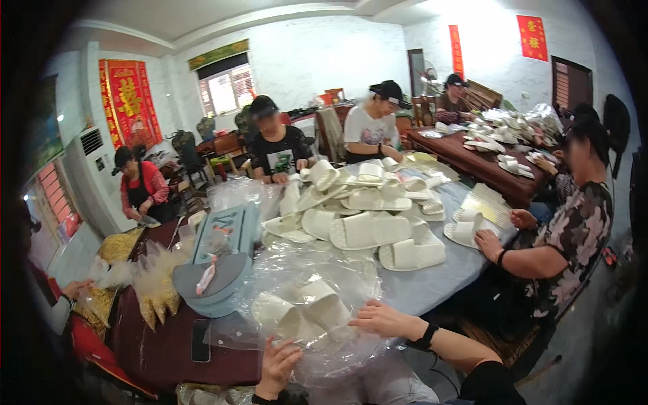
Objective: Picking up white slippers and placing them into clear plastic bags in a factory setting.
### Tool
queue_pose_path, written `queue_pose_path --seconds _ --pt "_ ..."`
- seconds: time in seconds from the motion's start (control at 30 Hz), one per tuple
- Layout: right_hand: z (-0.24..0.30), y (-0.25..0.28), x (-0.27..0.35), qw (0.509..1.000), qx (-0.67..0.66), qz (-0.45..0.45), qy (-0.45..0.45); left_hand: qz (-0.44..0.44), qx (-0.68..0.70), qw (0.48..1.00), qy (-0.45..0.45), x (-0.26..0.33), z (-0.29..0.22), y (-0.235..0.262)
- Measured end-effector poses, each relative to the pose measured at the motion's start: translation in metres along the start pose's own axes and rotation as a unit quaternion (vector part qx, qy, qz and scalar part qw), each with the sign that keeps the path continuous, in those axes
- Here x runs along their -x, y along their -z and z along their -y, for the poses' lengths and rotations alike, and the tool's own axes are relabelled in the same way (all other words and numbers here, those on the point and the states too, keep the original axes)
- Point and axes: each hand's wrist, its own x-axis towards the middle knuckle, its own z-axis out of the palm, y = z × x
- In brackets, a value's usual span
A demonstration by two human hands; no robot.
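At the lower middle of the view, my left hand [278,368] comes up from the bottom edge, its fingers [290,352] curled on the near edge of a clear plastic bag [317,283]. Whether they really pinch the film I cannot tell. Inside the bag lie white slippers [304,312], just above this hand and a little to the right, with the long axis running from lower left to upper right. My right hand [386,318] rests flat on the bag's right side with fingers spread loosely toward the slippers — it is the nearer hand and holds nothing.

On the far left wall hangs a tall red banner [130,101] with gold signs. On the dark surface [169,351] lies a grey-blue flat package [212,277]. Further right a pile of loose white slippers [368,209] covers the grey cloth, and two small red signs [532,37] hang on the right wall.
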Motion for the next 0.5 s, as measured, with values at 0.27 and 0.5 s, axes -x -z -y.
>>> queue_pose_path --seconds 0.27,0.5 --pt "-0.051 -0.049 0.003 0.967 -0.161 0.063 -0.189 -0.029 0.139 0.965 0.222 0.023 -0.021 -0.001" --pt "-0.019 -0.030 -0.034 0.892 -0.159 -0.082 -0.416 -0.241 0.075 0.868 0.428 -0.014 -0.026 -0.009"
